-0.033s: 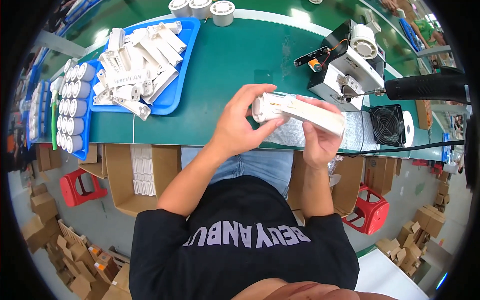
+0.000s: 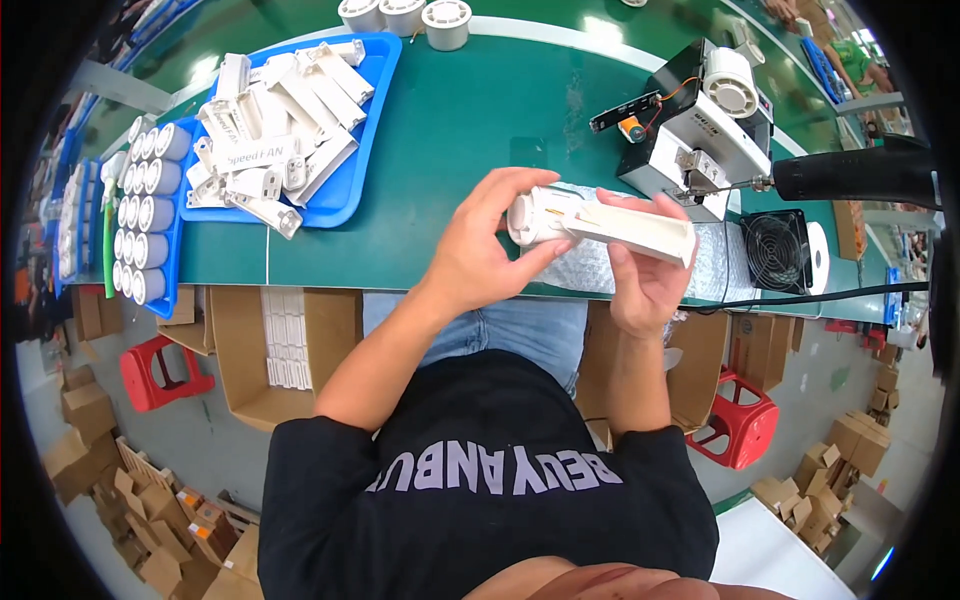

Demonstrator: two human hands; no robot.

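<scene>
My left hand (image 2: pixel 485 240) is closed round a white round fan housing (image 2: pixel 538 218), thumb below and fingers above. My right hand (image 2: pixel 645 290) grips a long white plastic handle shell (image 2: pixel 640 228), its thumb underneath and fingertips over the upper edge. The housing and shell meet end to end, the shell slanting down to the right; whether they are locked together I cannot tell. A bit of yellowish wire or metal shows near the joint. Both parts are held over a sheet of bubble wrap (image 2: pixel 715 255) at the bench's near edge.
Left on the green bench (image 2: pixel 470 120), a blue tray (image 2: pixel 365 150) holds a heap of white handle shells. Another blue tray (image 2: pixel 170 290) carries rows of white round housings. At right are a black-and-white test machine (image 2: pixel 690 130), a black screwdriver (image 2: pixel 840 178) and a black fan (image 2: pixel 775 250).
The handle shell has turned slightly in my right hand and sits a little further right, showing more of its hollow side. The housing has shifted slightly right.
</scene>
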